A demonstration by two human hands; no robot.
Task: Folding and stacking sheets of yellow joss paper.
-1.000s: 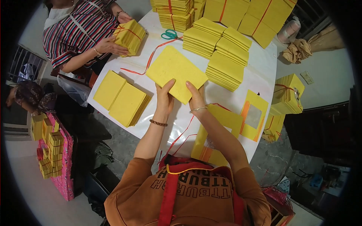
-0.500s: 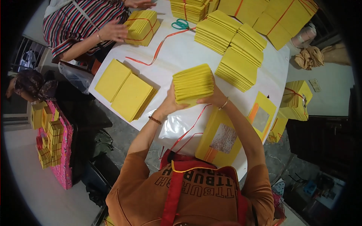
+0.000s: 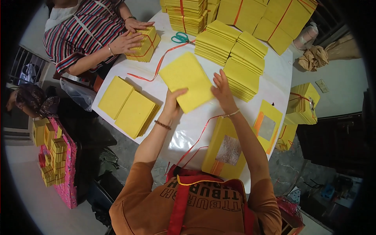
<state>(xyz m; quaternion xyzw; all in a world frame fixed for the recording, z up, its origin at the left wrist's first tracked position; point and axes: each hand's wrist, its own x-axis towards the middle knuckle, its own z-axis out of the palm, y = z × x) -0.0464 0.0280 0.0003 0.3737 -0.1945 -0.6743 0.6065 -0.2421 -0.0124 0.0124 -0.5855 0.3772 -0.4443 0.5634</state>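
Stacks (image 3: 129,105) of yellow paper lie at the desk's (image 3: 188,129) left edge. I see my left hand (image 3: 172,101) gripping the near corner of a yellow paper bundle (image 3: 187,81) lying mid-desk on a red ribbon (image 3: 156,64). My right hand (image 3: 222,89) rests fingers spread on the bundle's right edge, holding nothing else. Further right sit taller paper piles (image 3: 243,72); across the desk, another person's hands (image 3: 131,37) press a tied bundle (image 3: 144,45).

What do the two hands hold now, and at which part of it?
Both hold the yellow paper stack lying on the table: left hand grips its near corner, right hand presses its right edge.
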